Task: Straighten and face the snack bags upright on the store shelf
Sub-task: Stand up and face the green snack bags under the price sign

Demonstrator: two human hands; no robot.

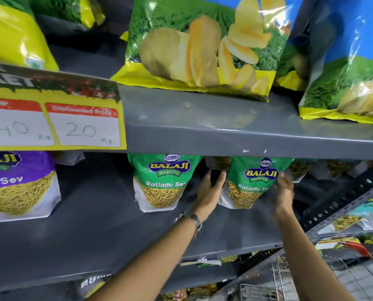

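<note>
Two green Ratlami Sev bags stand upright on the grey middle shelf (94, 213), labels facing out. My left hand (209, 192), with a watch on the wrist, is open with its fingers at the left edge of the right green bag (250, 183). On that bag's right side my right hand (284, 187) is blurred, fingers spread and touching its edge. Neither hand has closed around it. The left green bag (161, 183) stands apart, untouched. A purple sev bag (18, 185) stands upright at the far left.
The upper shelf (224, 131) carries large chip bags (203, 44), a blue one (350, 68) at right. A yellow price card (51, 120) hangs on its front edge. More sev bags lie behind the green ones. A perforated upright (344, 196) and wire basket (289, 279) are at right.
</note>
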